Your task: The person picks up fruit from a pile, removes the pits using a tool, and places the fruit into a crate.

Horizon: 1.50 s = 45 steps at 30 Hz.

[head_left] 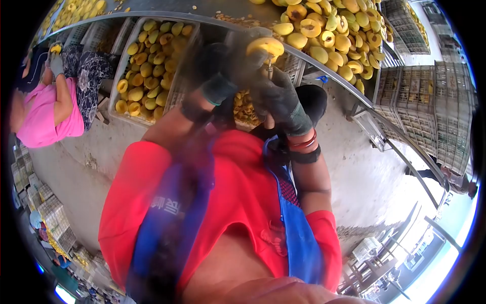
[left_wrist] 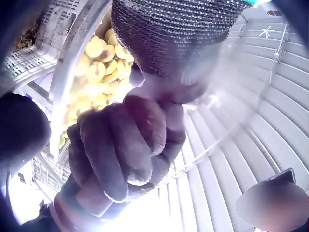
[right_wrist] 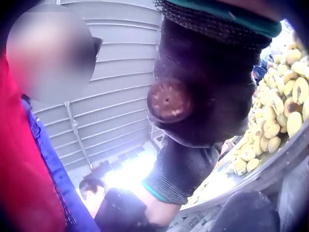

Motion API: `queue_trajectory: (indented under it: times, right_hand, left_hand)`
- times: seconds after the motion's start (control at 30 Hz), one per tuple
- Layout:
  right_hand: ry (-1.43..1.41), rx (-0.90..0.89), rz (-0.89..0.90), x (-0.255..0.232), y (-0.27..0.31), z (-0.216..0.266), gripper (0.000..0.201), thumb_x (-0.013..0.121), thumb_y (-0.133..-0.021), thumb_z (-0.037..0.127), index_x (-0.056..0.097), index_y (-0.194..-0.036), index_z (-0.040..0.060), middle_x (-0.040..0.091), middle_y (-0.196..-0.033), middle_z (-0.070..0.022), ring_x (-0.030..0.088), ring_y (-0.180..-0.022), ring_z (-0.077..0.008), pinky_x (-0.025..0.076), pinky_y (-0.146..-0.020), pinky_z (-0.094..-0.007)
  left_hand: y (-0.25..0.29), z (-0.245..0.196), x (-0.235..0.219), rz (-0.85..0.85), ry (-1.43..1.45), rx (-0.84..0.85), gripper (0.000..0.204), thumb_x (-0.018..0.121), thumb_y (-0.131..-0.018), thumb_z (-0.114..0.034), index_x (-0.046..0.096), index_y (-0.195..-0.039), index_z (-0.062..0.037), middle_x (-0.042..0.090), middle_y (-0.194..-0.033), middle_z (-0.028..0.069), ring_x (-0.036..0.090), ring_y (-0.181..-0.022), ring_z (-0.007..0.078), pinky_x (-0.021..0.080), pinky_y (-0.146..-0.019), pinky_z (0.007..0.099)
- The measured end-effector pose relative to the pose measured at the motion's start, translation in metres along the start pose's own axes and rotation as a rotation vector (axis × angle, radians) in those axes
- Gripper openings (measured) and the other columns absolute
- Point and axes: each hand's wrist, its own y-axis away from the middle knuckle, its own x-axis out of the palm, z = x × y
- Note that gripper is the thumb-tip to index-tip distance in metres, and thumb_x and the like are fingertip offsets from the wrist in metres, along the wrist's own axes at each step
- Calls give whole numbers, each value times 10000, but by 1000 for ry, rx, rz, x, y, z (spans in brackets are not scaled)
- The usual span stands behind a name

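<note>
The desk (head_left: 172,6) bears a heap of yellow fruit (head_left: 329,40), and a crate (head_left: 125,54) filled with more stands on the floor, near the desk's edge. The left hand (head_left: 220,71), gloved and partly blurred, grips a halved peach (head_left: 268,46) just above the right hand (head_left: 281,99), whose gloved fingers curl round the wooden handle (head_left: 269,120) of a tool, its metal end at the peach.
</note>
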Motion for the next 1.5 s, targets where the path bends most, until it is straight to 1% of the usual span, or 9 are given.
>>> queue_trajectory:
  times: [0.5,0.67,0.83,0.9,1.0,1.1,1.23,1.37,1.5]
  right_hand:
    - [-331,304,211,-8,-1,-8,65,533,-890,122,476,-898,93,365,-584,52,303,-396,-38,213,-340,-187]
    - [-215,205,257,-18,-14,-28,125,545,-907,184,513,-873,68,456,-596,-1,428,-390,-117,328,-332,-243]
    - [-120,215,-18,-25,-23,-39,142,488,-929,218,525,-861,99,479,-585,0,413,-378,-101,307,-337,-226]
    - [-84,247,-38,-34,-28,-46,137,482,-929,220,531,-863,111,473,-579,12,389,-367,-89,288,-338,-219]
    - [119,246,-198,-25,-33,-58,93,515,-904,156,529,-871,70,440,-520,37,388,-352,-69,319,-344,-199]
    - [247,286,-243,-21,-39,-67,63,508,-890,112,539,-869,62,458,-541,37,413,-408,-64,319,-387,-195]
    - [1235,-432,87,-61,-62,-109,49,514,-885,100,540,-863,64,465,-581,45,416,-458,-54,312,-415,-201]
    - [670,196,-140,-67,-68,-129,50,531,-872,104,542,-851,60,459,-575,37,436,-460,-71,324,-410,-208]
    - [848,143,-34,-80,-77,-135,53,531,-873,107,541,-849,60,466,-577,27,450,-462,-78,332,-402,-213]
  left_hand:
    - [9,0,-23,322,562,-500,420,462,-945,-365,514,-1204,-39,582,-1079,51,545,-910,111,444,-794,242]
    - [9,10,-31,-117,292,-477,314,412,-984,-268,505,-1152,-19,577,-1012,94,592,-902,181,494,-794,305]
    - [12,79,-98,-514,465,-434,286,560,-883,-177,531,-1113,-11,584,-997,129,606,-885,254,514,-742,333]
    - [31,141,-143,-428,-673,96,560,757,-680,-44,475,-1164,-27,546,-1078,149,561,-984,289,467,-873,378]
    - [98,250,-210,-265,-882,-12,486,457,-937,-346,412,-1304,-30,502,-1251,204,499,-1155,317,410,-968,391]
    - [103,282,-240,-512,-526,-871,543,486,-908,-386,420,-1302,-18,469,-1294,225,460,-1188,356,378,-981,405]
    - [105,344,-288,-531,-800,-922,639,559,-834,-432,415,-1295,-15,462,-1286,252,443,-1184,399,365,-994,409]
    - [88,388,-318,-490,-914,-820,615,584,-822,-385,396,-1300,-46,441,-1276,267,444,-1161,425,391,-955,453]
    - [77,429,-334,-409,-1033,-828,583,595,-811,-292,366,-1312,-103,436,-1293,196,415,-1204,381,401,-942,478]
